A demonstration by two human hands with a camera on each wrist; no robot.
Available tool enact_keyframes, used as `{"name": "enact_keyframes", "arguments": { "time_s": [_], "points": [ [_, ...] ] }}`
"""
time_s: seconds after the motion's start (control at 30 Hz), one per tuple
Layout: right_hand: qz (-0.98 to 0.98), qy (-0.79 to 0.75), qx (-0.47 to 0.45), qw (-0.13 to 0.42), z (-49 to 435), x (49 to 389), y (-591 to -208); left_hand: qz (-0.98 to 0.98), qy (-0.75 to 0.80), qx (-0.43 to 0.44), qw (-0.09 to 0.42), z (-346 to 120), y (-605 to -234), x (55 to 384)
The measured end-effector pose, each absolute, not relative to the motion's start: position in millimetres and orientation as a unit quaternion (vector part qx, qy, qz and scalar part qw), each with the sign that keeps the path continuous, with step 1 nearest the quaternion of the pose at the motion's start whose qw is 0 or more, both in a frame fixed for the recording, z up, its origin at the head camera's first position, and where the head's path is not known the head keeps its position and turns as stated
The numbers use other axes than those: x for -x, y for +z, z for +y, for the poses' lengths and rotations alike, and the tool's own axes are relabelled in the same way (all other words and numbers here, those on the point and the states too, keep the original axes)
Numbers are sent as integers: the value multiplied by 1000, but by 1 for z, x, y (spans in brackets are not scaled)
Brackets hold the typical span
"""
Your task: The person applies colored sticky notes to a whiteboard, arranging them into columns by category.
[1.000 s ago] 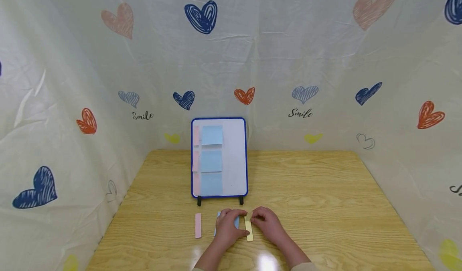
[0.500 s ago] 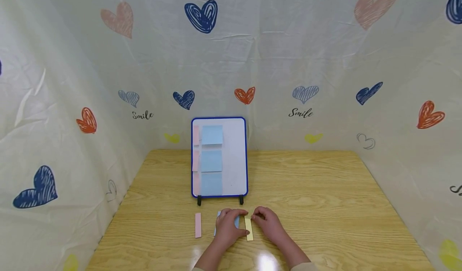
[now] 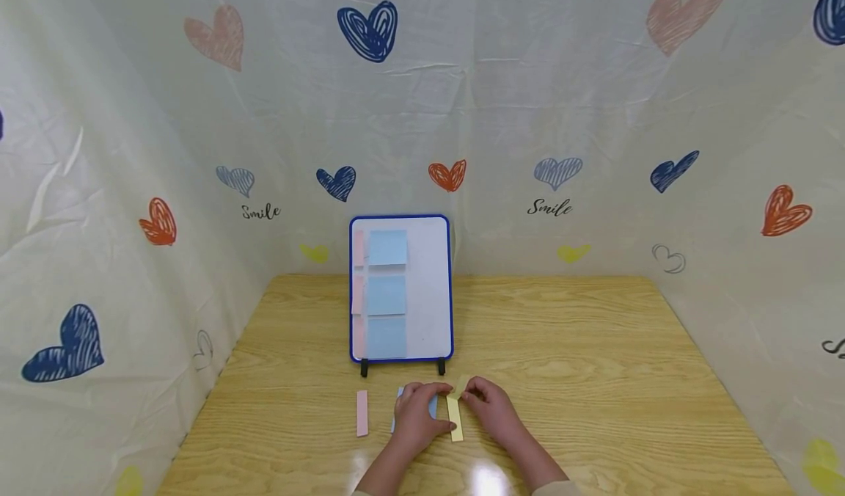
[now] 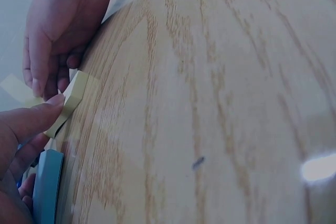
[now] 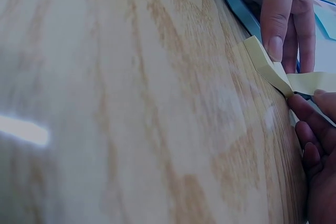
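A narrow yellow sticky-note pad (image 3: 455, 421) lies on the table in front of the whiteboard. My left hand (image 3: 416, 414) grips it with the thumb at the near end and the fingers at the far end. At the far end my right hand (image 3: 487, 405) pinches a yellow sheet (image 5: 314, 81), which bends up and away from the pad. In the left wrist view this thin sheet (image 4: 20, 91) sticks out past the right fingers. A blue sticky-note pad (image 4: 48, 184) sits beneath the left hand, partly hidden by it. Left of that lies a narrow pink pad (image 3: 362, 413).
Behind the hands stands a blue-framed whiteboard (image 3: 429, 283) on small black feet (image 3: 441, 366). Three blue notes (image 3: 386, 296) and three narrow pink notes (image 3: 359, 249) run down its left side. A heart-printed cloth (image 3: 502, 129) surrounds the wooden table (image 3: 568, 349).
The yellow sheet now stands lifted off the pad's far end beside the right fingers; half a second ago it was barely visible. Both hands stay nearly in place.
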State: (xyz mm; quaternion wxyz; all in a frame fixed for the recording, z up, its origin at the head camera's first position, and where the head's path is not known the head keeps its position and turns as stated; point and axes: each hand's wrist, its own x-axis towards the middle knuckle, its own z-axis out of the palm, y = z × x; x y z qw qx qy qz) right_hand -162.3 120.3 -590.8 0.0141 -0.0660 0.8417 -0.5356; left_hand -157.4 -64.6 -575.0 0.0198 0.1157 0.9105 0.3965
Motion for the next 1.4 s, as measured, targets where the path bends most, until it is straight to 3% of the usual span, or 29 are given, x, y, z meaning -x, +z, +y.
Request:
{"name": "enact_keyframes", "arguments": {
  "time_s": [0.63, 1.1, 1.4],
  "points": [
    [831, -552, 62, 7, 120, 162, -592, 908, 402, -112, 35, -65, -573, 156],
    [823, -566, 36, -29, 117, 162, -593, 909, 400, -117, 29, -65, -573, 157],
    [759, -650, -25, -24, 116, 162, -559, 909, 396, -128, 33, -65, -571, 156]
  ]
}}
